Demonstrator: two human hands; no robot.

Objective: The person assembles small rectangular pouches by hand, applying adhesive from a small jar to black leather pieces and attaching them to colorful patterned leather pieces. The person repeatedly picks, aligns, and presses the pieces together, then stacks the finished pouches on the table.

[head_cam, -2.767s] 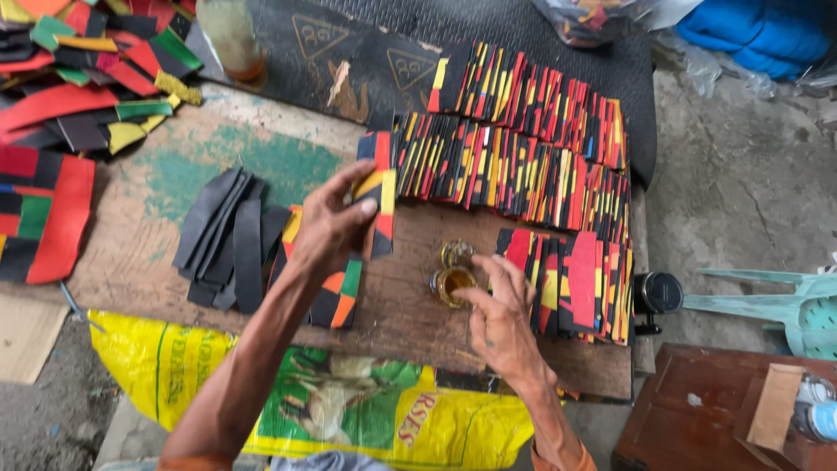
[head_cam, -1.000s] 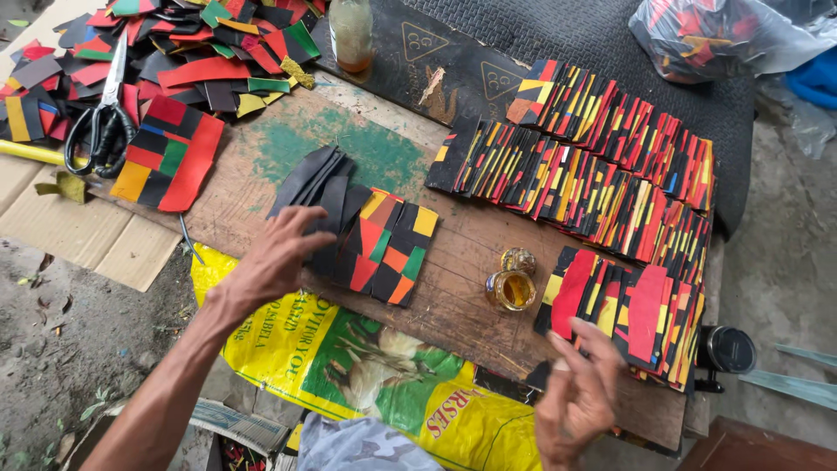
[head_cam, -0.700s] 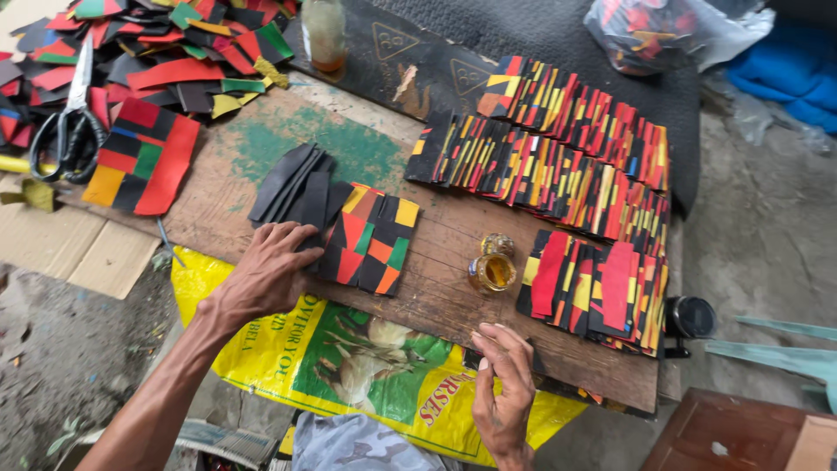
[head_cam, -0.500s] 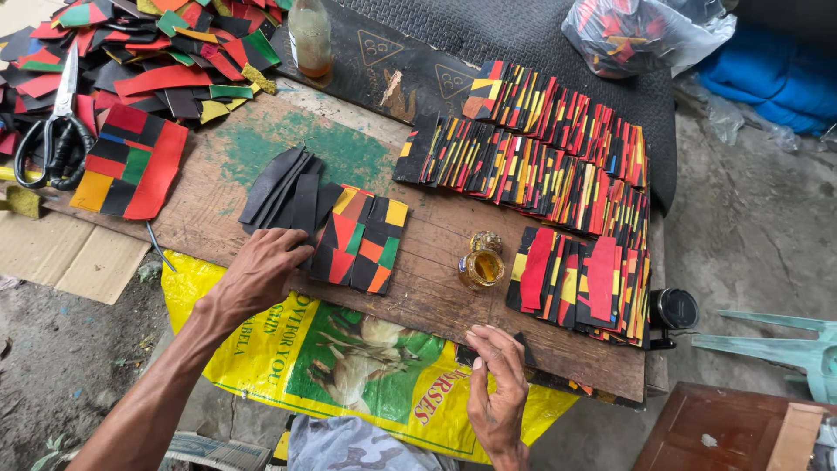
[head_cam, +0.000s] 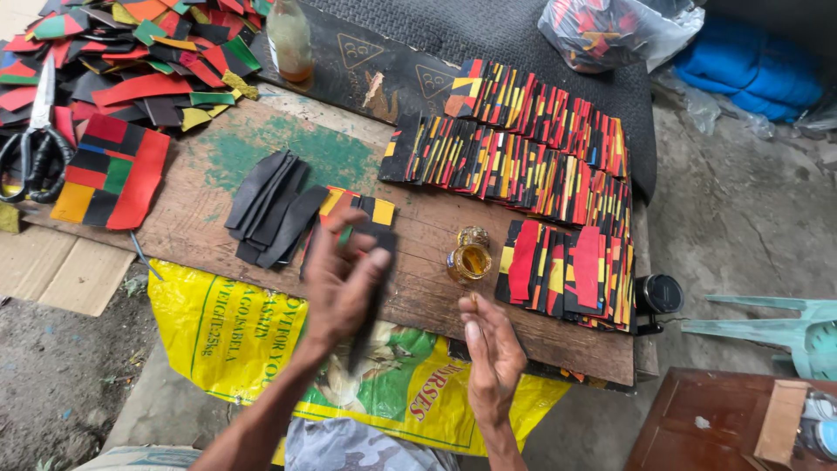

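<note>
While the left hand (head_cam: 342,283) grips a dark strip (head_cam: 366,324) near the front edge of the wooden board (head_cam: 261,148), fingers curled round its upper part and the lower end hanging past the board edge over the yellow sack (head_cam: 235,336), the right hand (head_cam: 493,358) stays empty. Right hand: loosely open, fingers together, one fingertip raised toward the small open glue pot (head_cam: 469,262); not touching it. Whether the fingertip carries any glue cannot be told.

Judgement on the step in hand: a strip is up for gluing. To do it well, hold the strip flat and steady near one end, take only a little glue on the fingertip, and spread it thin and even along the face, keeping it off the board.

Just behind the left hand, a colour-blocked patch (head_cam: 362,214) of black, yellow and red lies partly hidden by the fingers. Beside it, toward the left, a fan of black strips (head_cam: 270,209) overlaps on the green-stained part of the board. Right of the pot sits a short stack of striped pieces (head_cam: 567,275); beyond it, two long rows of striped pieces (head_cam: 523,148) run along the far right edge.

At the left end lies a larger striped panel (head_cam: 109,170), with scissors (head_cam: 35,144) beside it and a heap of coloured offcuts (head_cam: 131,52) behind. A bottle (head_cam: 289,39) stands at the far edge, upright.
</note>
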